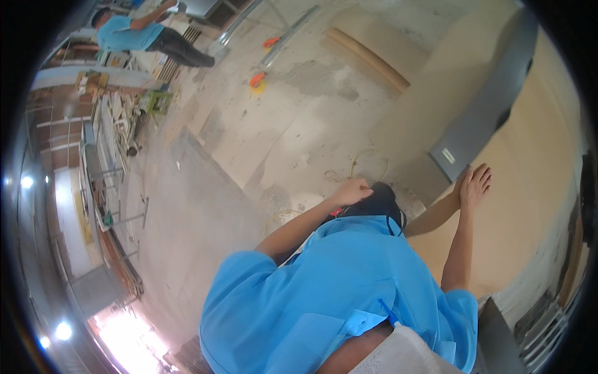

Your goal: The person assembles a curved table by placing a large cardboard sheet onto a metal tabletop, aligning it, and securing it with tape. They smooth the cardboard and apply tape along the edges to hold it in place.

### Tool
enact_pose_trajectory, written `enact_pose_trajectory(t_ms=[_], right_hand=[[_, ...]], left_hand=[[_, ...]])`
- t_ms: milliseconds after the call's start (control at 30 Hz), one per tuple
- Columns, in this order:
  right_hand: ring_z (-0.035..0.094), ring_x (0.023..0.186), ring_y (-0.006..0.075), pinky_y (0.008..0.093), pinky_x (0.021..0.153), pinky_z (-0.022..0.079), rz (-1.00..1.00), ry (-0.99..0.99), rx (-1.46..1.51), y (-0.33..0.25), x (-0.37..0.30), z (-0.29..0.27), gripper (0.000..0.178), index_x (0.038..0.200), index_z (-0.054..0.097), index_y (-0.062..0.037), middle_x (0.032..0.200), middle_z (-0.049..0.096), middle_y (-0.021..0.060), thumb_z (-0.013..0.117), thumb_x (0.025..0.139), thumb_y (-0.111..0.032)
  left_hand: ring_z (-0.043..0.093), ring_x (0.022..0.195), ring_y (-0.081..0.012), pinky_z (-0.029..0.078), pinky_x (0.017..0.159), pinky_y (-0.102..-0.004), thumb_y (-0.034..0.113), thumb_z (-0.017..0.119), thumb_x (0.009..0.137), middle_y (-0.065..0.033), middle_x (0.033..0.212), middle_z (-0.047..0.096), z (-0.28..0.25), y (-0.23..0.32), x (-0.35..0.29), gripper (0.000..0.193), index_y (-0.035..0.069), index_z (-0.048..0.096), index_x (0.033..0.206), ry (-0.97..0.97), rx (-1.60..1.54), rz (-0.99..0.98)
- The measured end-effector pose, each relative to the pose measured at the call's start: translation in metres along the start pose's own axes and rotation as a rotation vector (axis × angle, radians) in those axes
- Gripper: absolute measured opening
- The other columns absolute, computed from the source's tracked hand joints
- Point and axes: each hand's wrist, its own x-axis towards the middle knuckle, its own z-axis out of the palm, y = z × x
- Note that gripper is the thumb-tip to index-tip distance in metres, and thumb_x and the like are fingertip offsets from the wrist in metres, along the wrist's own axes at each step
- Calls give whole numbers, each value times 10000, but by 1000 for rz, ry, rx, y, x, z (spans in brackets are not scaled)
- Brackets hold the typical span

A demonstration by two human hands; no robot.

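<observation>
Lying flat on the tan board [529, 187] beside the grey panel [479, 118], the right hand [476, 187] spreads; the left hand [354, 192] curls narrow, its grip unclear

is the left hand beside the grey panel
No, the right hand is beside the grey panel; the left hand is near the dark trousers.

A worn concrete floor [286, 134], blotched with darker stains [321, 81], stretched out ahead of the hands [476, 187] in a cluttered interior. Well to the left of the hands, scrap lengths [115, 121] lay heaped near a green stool-like frame [159, 102], with metal framework [128, 218] nearer by. A round lamp [27, 181] glowed farthest left, while white glare filled a bright opening [129, 341] left of and behind the hands.
</observation>
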Motion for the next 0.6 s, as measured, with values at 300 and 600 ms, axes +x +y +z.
enact_pose_trajectory(t_ms=[300,600], right_hand=[[349,1471,368,526,1172,312,40,73,-141,-50,44,-5,743,1587,315,-78,1602,358,204,322,1056,-597],[429,1400,384,474,1158,344,189,207,-156,-43,64,14,630,1479,458,-10,1507,460,240,370,1076,-486]], left_hand=[[671,755,-166,526,707,-311,309,689,934,-91,798,694,-187,-28,39,303,8,651,950,214,-97,40],[689,743,-173,540,699,-320,329,685,935,-106,817,719,-445,-91,174,332,-3,683,951,199,31,-265]])
